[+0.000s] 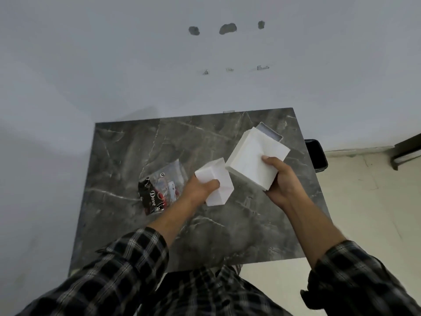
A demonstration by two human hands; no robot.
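My left hand grips a small white box, thumb curled over its near face, above the middle of a dark marble table. My right hand holds a larger white box tilted, thumb on its top face and fingers under it. The far end of the larger box is open and shows a grey inside. The corners of the two boxes nearly touch.
A clear and black packet printed "Dove" lies on the table left of my left hand. A black object sits past the table's right edge on the pale floor. A white wall stands behind the table.
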